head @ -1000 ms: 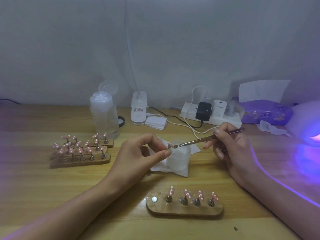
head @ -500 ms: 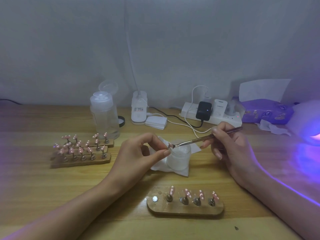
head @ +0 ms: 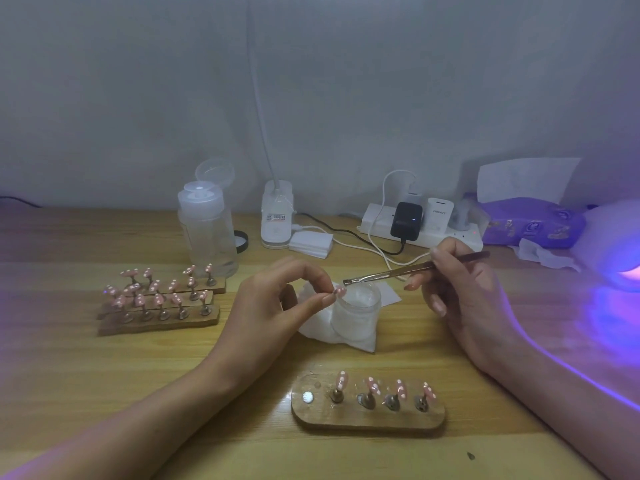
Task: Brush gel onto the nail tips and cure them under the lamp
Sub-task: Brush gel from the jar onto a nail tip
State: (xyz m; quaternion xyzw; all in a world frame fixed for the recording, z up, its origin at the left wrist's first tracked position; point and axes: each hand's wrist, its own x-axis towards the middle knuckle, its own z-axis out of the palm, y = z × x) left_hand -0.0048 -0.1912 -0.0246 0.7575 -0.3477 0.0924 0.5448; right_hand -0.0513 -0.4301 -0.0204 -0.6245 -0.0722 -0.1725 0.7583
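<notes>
Nearest on the table [head: 104,375] is a wooden stand [head: 367,419] carrying four pink dotted tips on pegs. Its left-most spot is bare, showing only a shiny disc. Both forearms pass on either side of it, so a careless pull-back could knock it and smear the tips.

Beyond it, the left hand [head: 273,306] pinches one nail tip [head: 340,291] between thumb and forefinger, just over the near rim of the open jar [head: 358,306]. The jar stands on a white wipe [head: 318,330]. The right hand [head: 464,292] grips the brush [head: 388,273] like a pen, its bristles just beside the held tip and above the jar, not clearly touching either.

My guess is a stroke of gel comes next. The pinch covers little of the tip, so brush pressure could twist it loose into the jar. A fingertip could also touch wet gel and mar the coat, and an overloaded brush may flood the edges.

Left, well apart, three more stands [head: 159,320] hold many tips. Behind them is a clear bottle [head: 207,230] with its cap flipped up.

At the far right the lamp [head: 616,251] glows violet and spills light over the table. With the jar open and the brush loaded, that light might harden gel where it is not wanted. The tip has a long way to travel there, which risks a drop.
</notes>
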